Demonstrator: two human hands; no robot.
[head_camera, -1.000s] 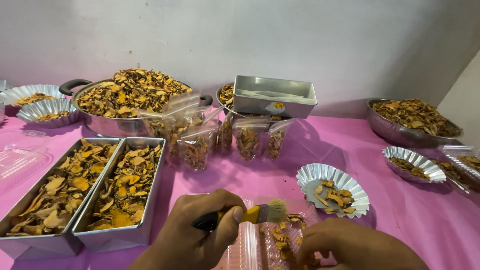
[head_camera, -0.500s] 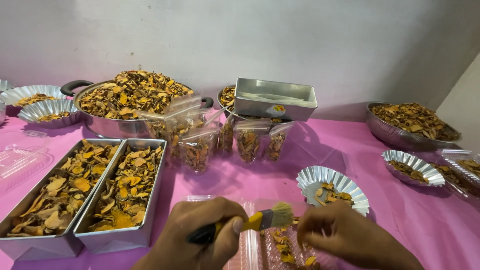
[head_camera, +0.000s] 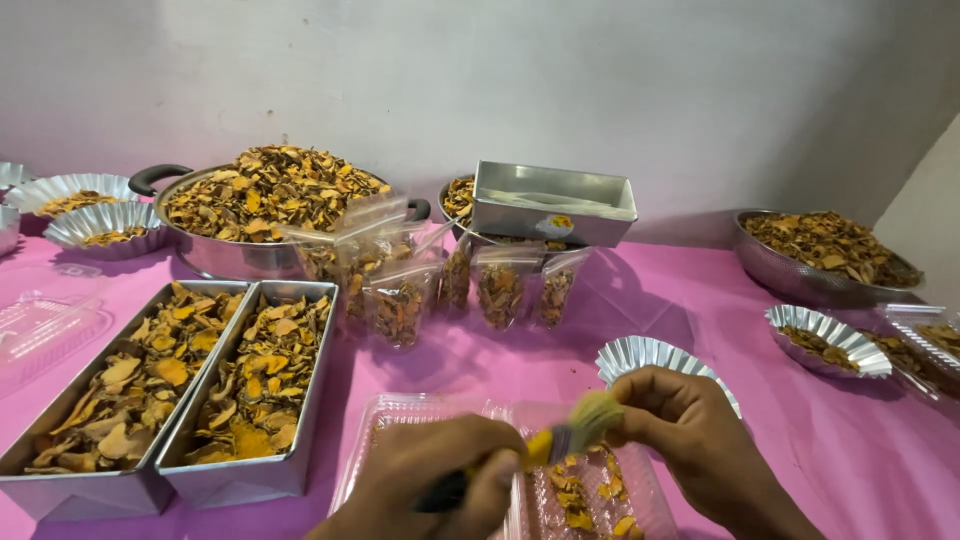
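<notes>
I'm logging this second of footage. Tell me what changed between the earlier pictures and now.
The right hand moved up off the clear plastic container onto the fluted foil cup, covering the chips seen in it earlier. The left hand kept hold of the brush, its bristles now against the right hand. The loaf tins, pots and filled bags stayed put.

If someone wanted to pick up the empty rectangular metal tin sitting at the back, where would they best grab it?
Probably by the two long rims of the empty rectangular metal tin, reaching from above. It rests up on a round bowl of dried slices, with small clear filled bags crowding its front.
</notes>
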